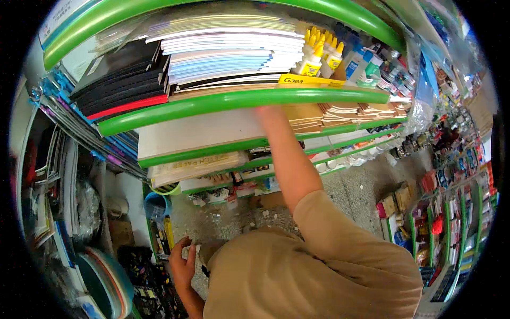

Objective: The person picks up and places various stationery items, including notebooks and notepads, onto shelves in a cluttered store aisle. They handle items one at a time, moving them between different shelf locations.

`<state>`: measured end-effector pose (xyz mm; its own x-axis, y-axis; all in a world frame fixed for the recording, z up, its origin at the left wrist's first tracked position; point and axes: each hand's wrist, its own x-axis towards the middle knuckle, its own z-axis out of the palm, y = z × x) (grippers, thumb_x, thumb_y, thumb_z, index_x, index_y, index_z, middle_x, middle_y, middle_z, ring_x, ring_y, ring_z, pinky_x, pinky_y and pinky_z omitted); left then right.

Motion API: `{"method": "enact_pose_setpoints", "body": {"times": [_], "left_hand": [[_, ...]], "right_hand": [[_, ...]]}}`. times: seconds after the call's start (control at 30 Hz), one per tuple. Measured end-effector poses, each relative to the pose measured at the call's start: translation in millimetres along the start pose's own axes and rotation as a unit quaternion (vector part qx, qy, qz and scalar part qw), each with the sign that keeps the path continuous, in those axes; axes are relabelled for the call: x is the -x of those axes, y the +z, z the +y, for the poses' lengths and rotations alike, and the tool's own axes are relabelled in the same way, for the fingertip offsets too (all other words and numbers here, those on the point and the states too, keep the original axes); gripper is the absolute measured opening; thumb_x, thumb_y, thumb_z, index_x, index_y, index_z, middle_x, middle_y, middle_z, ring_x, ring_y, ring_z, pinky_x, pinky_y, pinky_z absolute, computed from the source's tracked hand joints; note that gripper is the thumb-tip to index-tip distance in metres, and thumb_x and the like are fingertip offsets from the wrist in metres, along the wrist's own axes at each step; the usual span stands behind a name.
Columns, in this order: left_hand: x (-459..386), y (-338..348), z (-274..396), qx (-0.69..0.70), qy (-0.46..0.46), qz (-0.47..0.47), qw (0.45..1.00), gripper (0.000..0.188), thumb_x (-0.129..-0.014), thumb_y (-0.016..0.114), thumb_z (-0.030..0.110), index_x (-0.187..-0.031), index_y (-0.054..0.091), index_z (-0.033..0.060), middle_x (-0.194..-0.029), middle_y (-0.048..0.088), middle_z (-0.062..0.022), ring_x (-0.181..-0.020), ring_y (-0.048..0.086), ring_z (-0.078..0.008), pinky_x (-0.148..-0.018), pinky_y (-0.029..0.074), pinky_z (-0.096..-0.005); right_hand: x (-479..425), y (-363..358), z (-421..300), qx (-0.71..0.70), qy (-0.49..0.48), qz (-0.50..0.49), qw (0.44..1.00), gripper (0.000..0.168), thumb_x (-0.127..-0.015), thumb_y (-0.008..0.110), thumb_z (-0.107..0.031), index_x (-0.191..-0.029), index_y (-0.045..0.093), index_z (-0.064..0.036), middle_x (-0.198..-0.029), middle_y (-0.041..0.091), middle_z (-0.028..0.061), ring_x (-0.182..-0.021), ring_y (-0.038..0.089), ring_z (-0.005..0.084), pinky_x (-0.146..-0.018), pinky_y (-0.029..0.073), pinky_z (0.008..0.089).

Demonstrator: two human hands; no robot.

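Note:
My right hand (269, 113) reaches into a shelf just under a green shelf edge (239, 97); its fingers are blurred and partly hidden by that edge. Beside it on the left lies bare white shelf board (199, 137), and on the right are brown kraft envelopes or pads (305, 117). My left hand (183, 259) hangs low, fingers curled; a small pale thing shows by the fingers, and whether it is held I cannot tell. On the shelf above are black folders (123, 79), stacked paper pads (227, 52) and glue bottles with yellow caps (312, 62) in a yellow box.
Lower shelves hold a packet of sketch paper (199, 163) and small goods. A blue bin (157, 205) stands on the floor at left, near nested plastic basins (107, 279). More stocked racks (450, 223) line the right. Small paper scraps lie on the speckled floor (350, 191).

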<state>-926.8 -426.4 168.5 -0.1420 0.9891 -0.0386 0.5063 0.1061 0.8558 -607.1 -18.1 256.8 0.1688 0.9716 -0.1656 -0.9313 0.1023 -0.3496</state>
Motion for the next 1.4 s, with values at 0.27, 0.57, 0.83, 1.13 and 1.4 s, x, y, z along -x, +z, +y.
{"method": "enact_pose_setpoints", "body": {"times": [0.27,0.57,0.83,1.13,1.4], "left_hand": [[9.0,-12.4,8.3,-0.017,-0.029,0.000,0.999,0.028,-0.089,0.061,0.014,-0.111,0.060,-0.0025,-0.104,0.065,-0.0152,-0.097,0.062,-0.0238,-0.083,0.048,-0.0344],[-42.8,9.7,17.0,0.213,-0.046,-0.105,0.970,0.041,-0.090,0.060,0.015,-0.124,0.050,-0.0045,-0.117,0.059,-0.0181,-0.105,0.058,-0.0247,-0.092,0.044,-0.0356],[-156.9,81.8,101.2,0.592,-0.222,-0.326,0.703,0.080,-0.090,0.044,0.060,-0.138,0.031,-0.0035,-0.126,0.054,-0.0195,-0.108,0.057,-0.0310,-0.097,0.042,-0.0451],[-165.0,156.7,134.6,0.336,-0.161,-0.398,0.838,0.056,-0.086,0.064,0.024,-0.132,0.042,0.0006,-0.120,0.059,-0.0131,-0.107,0.058,-0.0251,-0.091,0.047,-0.0403],[-130.4,168.8,114.8,0.371,-0.174,-0.257,0.875,0.052,-0.084,0.065,0.011,-0.131,0.043,0.0029,-0.120,0.058,-0.0128,-0.106,0.058,-0.0257,-0.089,0.049,-0.0396]], "right_hand": [[21.5,-12.9,-8.7,0.173,-0.042,0.064,0.982,0.026,-0.090,0.055,-0.033,-0.106,0.053,-0.013,-0.087,0.060,0.0016,-0.073,0.059,0.0188,-0.061,0.054,0.0374],[214.8,-104.3,-40.3,0.283,0.004,0.004,0.959,0.035,-0.088,0.055,-0.023,-0.117,0.049,-0.003,-0.107,0.060,0.0102,-0.093,0.060,0.0234,-0.067,0.053,0.0409],[300.7,-152.0,-99.9,0.218,0.191,-0.009,0.957,0.046,-0.084,0.060,-0.023,-0.122,0.050,0.001,-0.107,0.063,0.0148,-0.087,0.065,0.0266,-0.072,0.054,0.0401],[319.0,-190.9,-140.6,0.603,0.247,-0.233,0.722,0.041,-0.093,0.057,-0.029,-0.125,0.054,-0.005,-0.115,0.060,0.0037,-0.104,0.055,0.0145,-0.093,0.043,0.0314],[256.9,-203.5,-90.2,0.383,0.180,0.079,0.903,0.058,-0.088,0.063,-0.035,-0.127,0.046,0.003,-0.121,0.056,0.0146,-0.107,0.056,0.0220,-0.087,0.048,0.0362]]}}
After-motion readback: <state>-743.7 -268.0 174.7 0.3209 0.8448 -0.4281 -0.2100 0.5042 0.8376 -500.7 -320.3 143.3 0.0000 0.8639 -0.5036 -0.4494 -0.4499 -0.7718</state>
